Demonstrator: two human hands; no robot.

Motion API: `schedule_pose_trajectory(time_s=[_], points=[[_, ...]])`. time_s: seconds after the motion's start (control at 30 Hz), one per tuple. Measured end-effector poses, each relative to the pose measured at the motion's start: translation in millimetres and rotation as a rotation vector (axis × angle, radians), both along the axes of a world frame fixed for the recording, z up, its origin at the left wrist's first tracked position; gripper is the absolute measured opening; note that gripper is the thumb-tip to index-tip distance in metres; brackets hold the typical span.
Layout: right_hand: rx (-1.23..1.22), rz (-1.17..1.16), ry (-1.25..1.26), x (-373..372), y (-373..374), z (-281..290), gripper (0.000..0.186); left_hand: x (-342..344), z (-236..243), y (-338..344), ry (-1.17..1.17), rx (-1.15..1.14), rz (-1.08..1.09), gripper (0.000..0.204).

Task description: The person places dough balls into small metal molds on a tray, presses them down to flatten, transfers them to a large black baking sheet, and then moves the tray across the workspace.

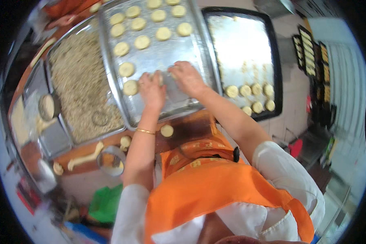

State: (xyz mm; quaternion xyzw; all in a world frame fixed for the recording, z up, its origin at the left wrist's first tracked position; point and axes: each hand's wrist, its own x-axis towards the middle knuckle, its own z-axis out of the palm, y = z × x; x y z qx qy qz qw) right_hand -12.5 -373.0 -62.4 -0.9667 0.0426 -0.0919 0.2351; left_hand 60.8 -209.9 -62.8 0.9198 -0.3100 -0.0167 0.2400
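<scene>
Both my hands work over a silver metal tray (209,53) that carries several pale round dough pieces (142,42) in rows. My left hand (152,90) has its fingers closed around a dough round (158,77), which shows partly between thumb and fingers. Beside it, my right hand (187,79) bends its fingers over another dough round (174,73), mostly hidden by them. Just left of my left hand, two more rounds lie near the tray's side. One dough round (166,130) rests on the brown table edge (183,136) below the tray.
At left, a large tray (75,81) of crumbly brown filling has a ring in it. A dough strip (85,156) and a metal ring (111,160) lie at the front edge. A black-rimmed tray (277,73) with several rounds is at right. Another person's hand (62,22) shows at upper left.
</scene>
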Motion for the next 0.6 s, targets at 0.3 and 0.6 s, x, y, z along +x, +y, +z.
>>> schedule_pose_trajectory(time_s=[0.3,0.6], points=[[2.185,-0.413,0.059,-12,-33,27,0.045,48,12,8,1.172,-0.516,0.343,0.047],[0.888,-0.694,0.095,-132,-170,25,0.051,-76,52,-144,1.449,-0.736,-0.038,0.042]])
